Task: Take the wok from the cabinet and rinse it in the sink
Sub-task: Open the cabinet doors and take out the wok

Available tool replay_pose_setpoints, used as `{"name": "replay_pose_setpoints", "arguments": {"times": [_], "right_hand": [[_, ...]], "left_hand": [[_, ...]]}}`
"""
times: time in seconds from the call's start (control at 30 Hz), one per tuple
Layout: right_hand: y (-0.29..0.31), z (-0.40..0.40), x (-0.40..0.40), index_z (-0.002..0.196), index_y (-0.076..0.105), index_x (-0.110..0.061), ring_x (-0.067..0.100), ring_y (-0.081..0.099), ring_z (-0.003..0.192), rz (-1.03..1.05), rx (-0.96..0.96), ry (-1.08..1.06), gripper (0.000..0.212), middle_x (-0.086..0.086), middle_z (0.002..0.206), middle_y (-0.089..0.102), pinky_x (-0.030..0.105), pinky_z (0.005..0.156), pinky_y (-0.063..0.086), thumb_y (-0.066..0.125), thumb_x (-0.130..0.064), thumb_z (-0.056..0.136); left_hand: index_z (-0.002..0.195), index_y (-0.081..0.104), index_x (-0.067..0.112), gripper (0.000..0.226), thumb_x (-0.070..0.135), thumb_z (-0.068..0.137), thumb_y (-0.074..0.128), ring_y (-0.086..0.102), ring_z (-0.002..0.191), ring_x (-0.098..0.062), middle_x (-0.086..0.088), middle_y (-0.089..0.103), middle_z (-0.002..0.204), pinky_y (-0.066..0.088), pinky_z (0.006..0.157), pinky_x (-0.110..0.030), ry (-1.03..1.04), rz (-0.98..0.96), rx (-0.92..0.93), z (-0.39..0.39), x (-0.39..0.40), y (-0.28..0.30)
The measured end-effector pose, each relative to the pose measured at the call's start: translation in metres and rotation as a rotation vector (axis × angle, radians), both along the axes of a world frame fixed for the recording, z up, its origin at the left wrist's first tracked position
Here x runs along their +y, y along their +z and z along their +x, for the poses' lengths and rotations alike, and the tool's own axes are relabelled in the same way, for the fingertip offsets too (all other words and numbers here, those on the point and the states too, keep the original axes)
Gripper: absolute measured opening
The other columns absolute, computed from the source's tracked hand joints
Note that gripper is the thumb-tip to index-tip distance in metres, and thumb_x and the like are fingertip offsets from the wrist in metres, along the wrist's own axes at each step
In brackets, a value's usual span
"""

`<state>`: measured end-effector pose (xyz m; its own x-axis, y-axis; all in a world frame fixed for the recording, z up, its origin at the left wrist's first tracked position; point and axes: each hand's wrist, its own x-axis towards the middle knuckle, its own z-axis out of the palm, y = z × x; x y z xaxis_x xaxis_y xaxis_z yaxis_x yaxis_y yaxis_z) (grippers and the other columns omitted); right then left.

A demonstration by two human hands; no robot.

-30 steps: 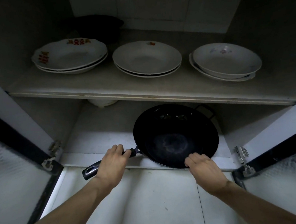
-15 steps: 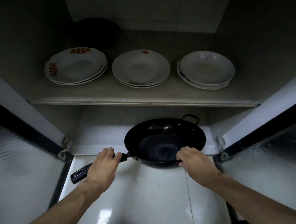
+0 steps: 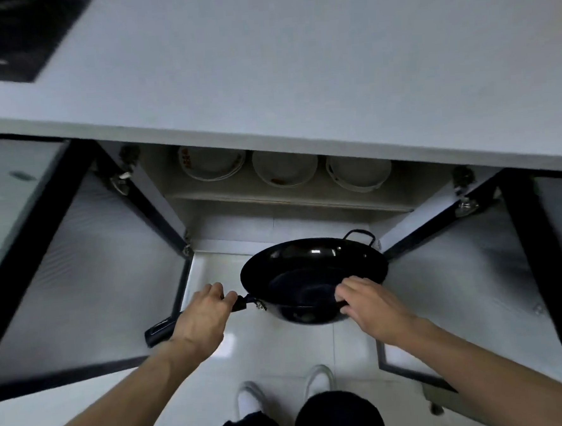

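Note:
A black wok [image 3: 312, 270] with a long black handle and a small loop handle at its far side hangs in the air in front of the open cabinet [image 3: 273, 220], above the white floor tiles. My left hand [image 3: 202, 316] is wrapped around the long handle. My right hand [image 3: 367, 303] grips the wok's near right rim, fingers curled over the edge. The wok is held roughly level. No sink is in view.
A white countertop [image 3: 298, 80] overhangs the cabinet, with a black stove [image 3: 5, 38] at its far left. Three stacks of white plates [image 3: 283, 170] sit on the cabinet shelf. Both frosted-glass doors [image 3: 79, 274] stand open on either side. My white shoes [image 3: 251, 399] show below.
The wok has come out of the cabinet's lower compartment and risen toward me. My view has pulled back and up, so the countertop now shows above the cabinet.

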<state>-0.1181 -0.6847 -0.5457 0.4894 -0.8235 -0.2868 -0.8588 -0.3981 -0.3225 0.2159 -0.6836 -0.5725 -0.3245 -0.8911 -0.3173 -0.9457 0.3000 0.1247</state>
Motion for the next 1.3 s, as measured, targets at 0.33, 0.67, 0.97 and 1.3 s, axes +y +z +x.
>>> {"name": "replay_pose_setpoints", "arguments": {"times": [0.33, 0.67, 0.97, 1.3], "right_hand": [[0.183, 0.015, 0.072, 0.099, 0.055, -0.018, 0.013, 0.049, 0.091, -0.015, -0.008, 0.067, 0.012, -0.004, 0.098, 0.056, 0.021, 0.077, 0.036, 0.063, -0.022, 0.091], [0.281, -0.001, 0.125, 0.087, 0.042, -0.027, 0.013, 0.049, 0.085, -0.146, -0.106, 0.197, 0.025, -0.011, 0.088, 0.045, 0.022, 0.074, 0.033, 0.066, -0.022, 0.087], [0.339, 0.001, 0.119, 0.09, 0.053, -0.019, 0.016, 0.05, 0.082, -0.338, -0.161, 0.246, 0.017, -0.004, 0.089, 0.055, 0.025, 0.071, 0.04, 0.068, -0.019, 0.085], [0.395, 0.038, 0.055, 0.084, 0.05, -0.021, 0.017, 0.048, 0.075, -0.554, -0.151, 0.231, 0.03, -0.005, 0.082, 0.051, 0.03, 0.061, 0.046, 0.078, -0.015, 0.074]], "left_hand": [[0.115, 0.054, 0.017, 0.047, -0.005, 0.073, 0.055, 0.049, 0.093, -0.028, -0.008, 0.051, 0.101, 0.042, 0.077, -0.035, 0.121, -0.016, 0.025, 0.001, 0.098, 0.19], [0.098, 0.062, 0.015, 0.034, -0.005, 0.071, 0.058, 0.051, 0.072, -0.029, -0.006, 0.057, 0.077, 0.044, 0.063, -0.037, 0.19, -0.176, -0.009, -0.009, 0.185, 0.301], [0.101, 0.058, 0.02, 0.04, -0.003, 0.069, 0.066, 0.05, 0.072, -0.025, -0.003, 0.056, 0.079, 0.043, 0.063, -0.034, 0.184, -0.355, -0.026, -0.001, 0.186, 0.359], [0.104, 0.057, 0.016, 0.042, -0.006, 0.068, 0.063, 0.047, 0.075, -0.026, -0.005, 0.056, 0.087, 0.041, 0.064, -0.034, 0.145, -0.54, 0.025, 0.043, 0.1, 0.398]]}}
